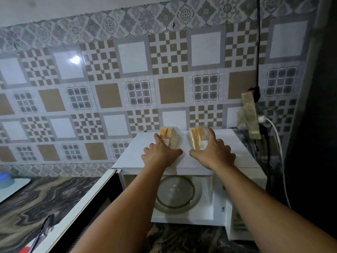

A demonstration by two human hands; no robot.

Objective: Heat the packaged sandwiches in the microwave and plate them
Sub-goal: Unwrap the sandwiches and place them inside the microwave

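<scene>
Two packaged sandwiches lie on top of the white microwave, near its back edge. My left hand lies over the near end of the left sandwich, fingers spread around it. My right hand wraps around the near end of the right sandwich, thumb on its left side and fingers on its right. The microwave door hangs open to the left. Inside, the glass turntable is bare.
The microwave stands on a dark marbled counter against a patterned tile wall. A power strip with a white plug and cable hangs at the right. Tongs lie at the lower left, and a white board at the far left.
</scene>
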